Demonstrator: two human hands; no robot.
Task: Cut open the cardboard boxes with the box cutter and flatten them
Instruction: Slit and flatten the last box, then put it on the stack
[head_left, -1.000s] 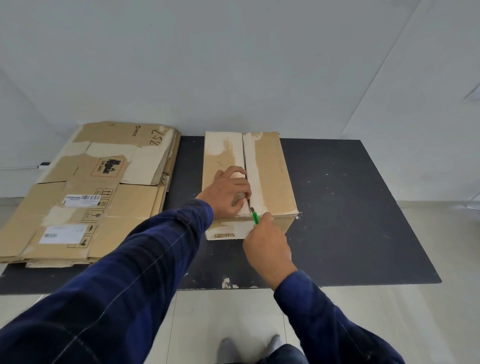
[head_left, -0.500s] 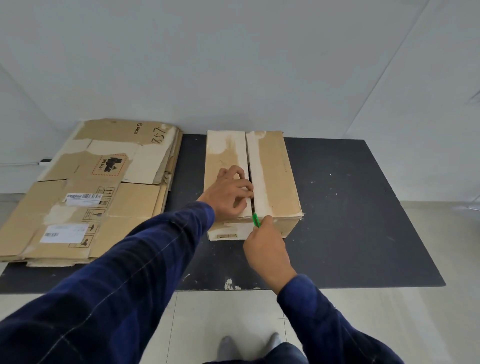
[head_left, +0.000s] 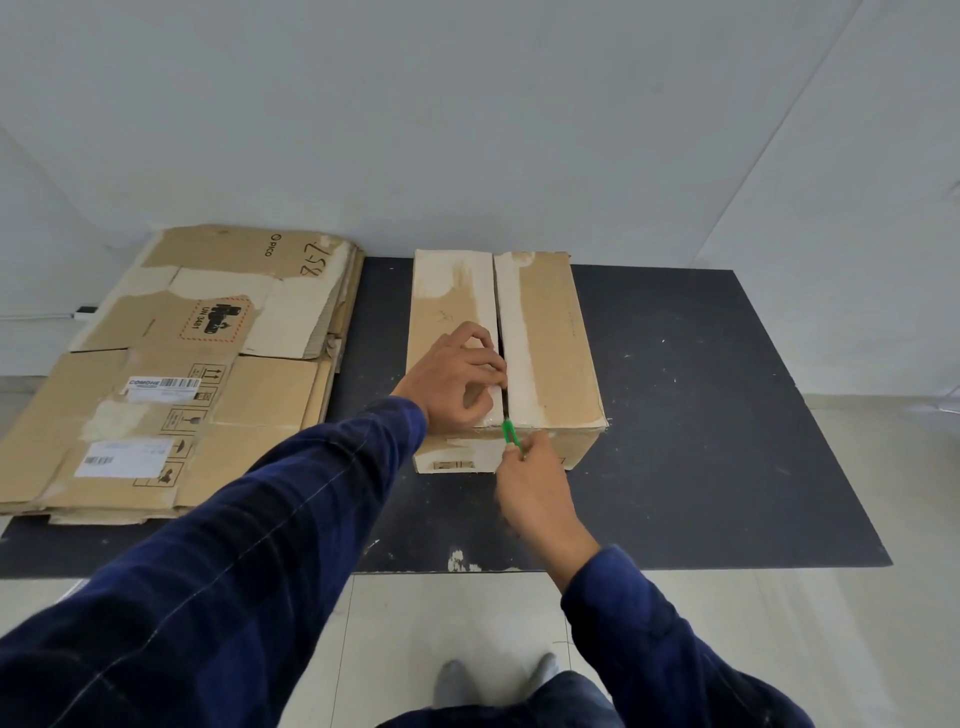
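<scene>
Right hand (head_left: 535, 488) pinches box cutter (head_left: 510, 434) at cardboard box's (head_left: 550, 338) 6 o'clock seam end; left hand (head_left: 457, 382), fingers curled, hooks the flap edge (likely light, stiff, slide-prone).

Black mat (head_left: 701, 415), cardboard box (head_left: 550, 338), flattened cardboard stack (head_left: 182, 389)

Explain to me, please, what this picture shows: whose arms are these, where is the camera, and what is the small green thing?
There is no machine here. The camera sits on a person's head and looks down, so both arms are the wearer's own. The left hand rests on the left top flap of a cardboard box, fingers bent beside the middle slit. The right hand grips a green box cutter at the slit's near end. The box stands on a black surface; a stack of flattened boxes lies to its left.
</scene>
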